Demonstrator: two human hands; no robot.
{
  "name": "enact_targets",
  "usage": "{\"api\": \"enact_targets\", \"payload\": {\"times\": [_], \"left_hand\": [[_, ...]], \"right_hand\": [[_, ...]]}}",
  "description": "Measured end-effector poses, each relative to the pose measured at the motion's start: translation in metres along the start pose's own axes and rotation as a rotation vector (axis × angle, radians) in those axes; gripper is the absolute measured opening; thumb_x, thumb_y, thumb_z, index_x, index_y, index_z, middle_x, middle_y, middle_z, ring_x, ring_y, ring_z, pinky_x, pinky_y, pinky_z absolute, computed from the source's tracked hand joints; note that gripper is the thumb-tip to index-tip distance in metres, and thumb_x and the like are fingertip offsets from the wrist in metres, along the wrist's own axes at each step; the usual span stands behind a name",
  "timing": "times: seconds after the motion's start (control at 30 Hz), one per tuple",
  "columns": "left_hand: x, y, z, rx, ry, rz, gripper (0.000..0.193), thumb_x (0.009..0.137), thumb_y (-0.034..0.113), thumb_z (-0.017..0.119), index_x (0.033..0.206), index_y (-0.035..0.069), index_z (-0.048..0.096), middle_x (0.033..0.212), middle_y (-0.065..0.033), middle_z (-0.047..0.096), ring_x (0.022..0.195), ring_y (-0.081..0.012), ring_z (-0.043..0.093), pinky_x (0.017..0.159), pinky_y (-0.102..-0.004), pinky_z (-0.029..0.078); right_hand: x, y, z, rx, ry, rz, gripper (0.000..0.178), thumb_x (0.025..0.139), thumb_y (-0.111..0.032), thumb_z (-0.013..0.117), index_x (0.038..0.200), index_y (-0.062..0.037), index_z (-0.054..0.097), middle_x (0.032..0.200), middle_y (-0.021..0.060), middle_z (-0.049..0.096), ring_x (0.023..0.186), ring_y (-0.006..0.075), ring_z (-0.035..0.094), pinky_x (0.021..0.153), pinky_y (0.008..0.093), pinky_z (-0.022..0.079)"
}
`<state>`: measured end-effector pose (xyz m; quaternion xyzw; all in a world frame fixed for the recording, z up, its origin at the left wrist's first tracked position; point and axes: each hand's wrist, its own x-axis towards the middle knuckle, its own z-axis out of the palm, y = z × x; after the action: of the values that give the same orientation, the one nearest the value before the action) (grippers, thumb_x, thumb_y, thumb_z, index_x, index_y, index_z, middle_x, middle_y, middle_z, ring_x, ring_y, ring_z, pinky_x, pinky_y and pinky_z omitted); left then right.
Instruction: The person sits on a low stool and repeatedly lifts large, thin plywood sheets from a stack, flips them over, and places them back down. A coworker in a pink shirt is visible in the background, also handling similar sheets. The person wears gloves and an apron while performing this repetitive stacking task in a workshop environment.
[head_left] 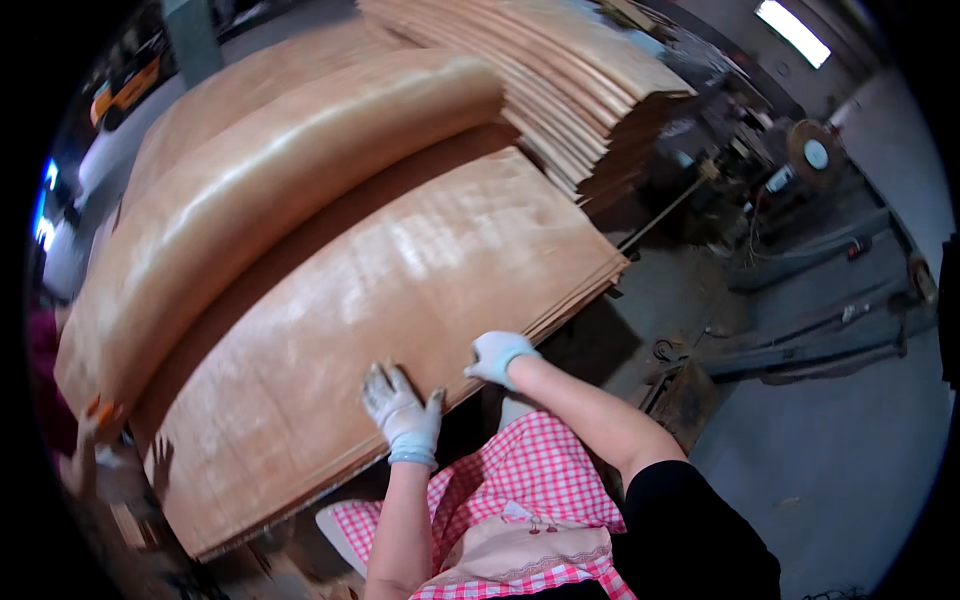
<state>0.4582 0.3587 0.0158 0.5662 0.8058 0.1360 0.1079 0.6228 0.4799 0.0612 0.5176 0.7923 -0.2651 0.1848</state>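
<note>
A stack of thin reddish-brown wood veneer sheets [400,270] lies in front of me, its near edge by my apron. My left hand [402,410], in a white glove with a dirty fingertip area, rests on the top sheet near that edge, fingers spread. To its right, my gloved right hand [497,357] is closed at the stack's near edge, fingers curled down onto the veneer; its fingertips are partly hidden. Beyond both hands, a large veneer sheet [290,190] is bent over into a long roll-like fold across the stack. A co-worker's hand [98,425] touches its left end.
A taller pile of wavy veneer sheets [560,75] stands behind the fold. At right are metal rails [800,355] on the grey floor and a round wheel-like part [815,153]. An orange vehicle [125,92] shows far left. The co-worker stands at the left.
</note>
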Motion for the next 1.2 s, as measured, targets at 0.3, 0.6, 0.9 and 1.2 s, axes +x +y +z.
{"api": "enact_targets", "payload": {"times": [0.3,0.6,0.9,1.2], "left_hand": [[-0.001,-0.004,0.004,-0.04,0.003,-0.075,0.108,0.068,0.042,0.078,0.149,0.0,0.021,0.153,-0.0241,0.023,0.143,-0.0368,0.019,0.118,-0.0488,0.011],[-0.002,0.001,-0.002,-0.007,-0.011,-0.073,0.107,0.068,0.043,0.078,0.149,0.0,0.022,0.153,-0.0234,0.023,0.143,-0.0374,0.019,0.117,-0.047,0.013],[-0.024,0.026,-0.027,-0.409,0.245,0.132,0.032,0.077,0.022,0.075,0.103,0.006,0.066,0.097,-0.0131,0.066,0.091,-0.0323,0.062,0.083,-0.0421,0.049],[-0.105,0.016,-0.064,-1.11,0.152,0.139,0.014,0.075,0.012,0.071,0.085,0.003,0.067,0.081,-0.0103,0.063,0.077,-0.0251,0.062,0.07,-0.0342,0.051]], "right_hand": [[-0.007,0.245,-0.076,0.055,0.182,0.072,0.032,0.085,-0.028,0.058,0.108,-0.0077,0.069,0.108,0.0184,0.067,0.101,0.0352,0.063,0.09,0.0413,0.049],[0.019,0.358,-0.052,0.521,0.376,0.372,0.039,0.081,-0.03,0.069,0.109,-0.003,0.067,0.11,0.0194,0.066,0.103,0.0337,0.063,0.089,0.0397,0.048],[-0.043,0.157,0.005,0.858,0.858,-0.002,0.025,0.086,-0.017,0.067,0.098,0.0041,0.061,0.092,0.0167,0.066,0.085,0.0263,0.062,0.082,0.038,0.049],[-0.148,-0.076,0.059,1.289,0.118,-0.523,0.025,0.087,-0.016,0.07,0.103,-0.0001,0.058,0.135,0.0187,0.05,0.112,0.0187,0.054,0.091,0.0318,0.046]]}}
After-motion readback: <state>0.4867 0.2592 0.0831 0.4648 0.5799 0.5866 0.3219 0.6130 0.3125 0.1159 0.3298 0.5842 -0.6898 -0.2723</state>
